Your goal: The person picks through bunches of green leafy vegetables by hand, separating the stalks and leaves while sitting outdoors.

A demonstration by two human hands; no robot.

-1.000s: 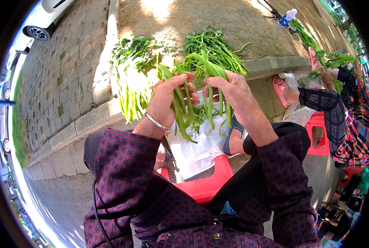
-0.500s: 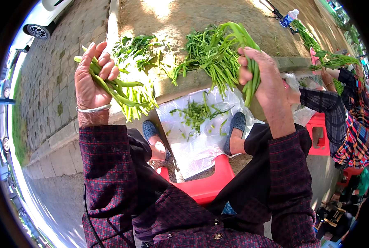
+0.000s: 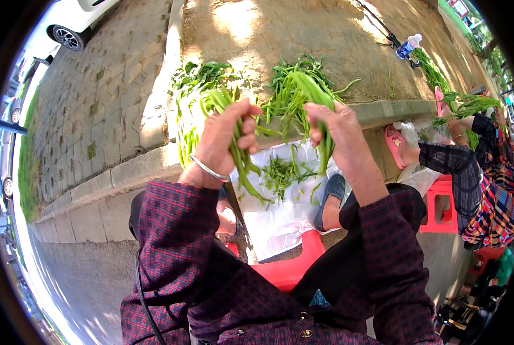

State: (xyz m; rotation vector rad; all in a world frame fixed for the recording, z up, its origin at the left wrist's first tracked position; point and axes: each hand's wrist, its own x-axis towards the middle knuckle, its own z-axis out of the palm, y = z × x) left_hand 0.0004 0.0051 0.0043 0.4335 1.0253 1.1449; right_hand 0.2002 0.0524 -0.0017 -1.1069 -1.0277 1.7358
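Observation:
My left hand [image 3: 213,141], with a pale bracelet at the wrist, is closed round a small bunch of green vegetable stems [image 3: 243,167]; their lower ends hang over the plastic sheet. Level with it on the right, my right hand [image 3: 344,131] grips another bunch of green stems [image 3: 310,87], bent over at the top. The two hands are apart. Behind them on the kerb lie two heaps of the same greens, a left heap [image 3: 188,135] and a leafier right heap [image 3: 281,86]. Torn green scraps [image 3: 283,177] lie on the white plastic sheet [image 3: 268,224] between my feet.
A red plastic stool [image 3: 291,265] is beneath me. On the right sits another person in a plaid sleeve [image 3: 464,158], handling greens [image 3: 475,104] near a second red stool [image 3: 441,210]. A bottle [image 3: 407,47] stands beyond the kerb [image 3: 377,110]; a white car [image 3: 87,14] is far left.
My left hand has moved right and inward, over the sheet's left side, with its stems. My right hand has shifted left and slightly lower with its bunch, so the hands are closer together.

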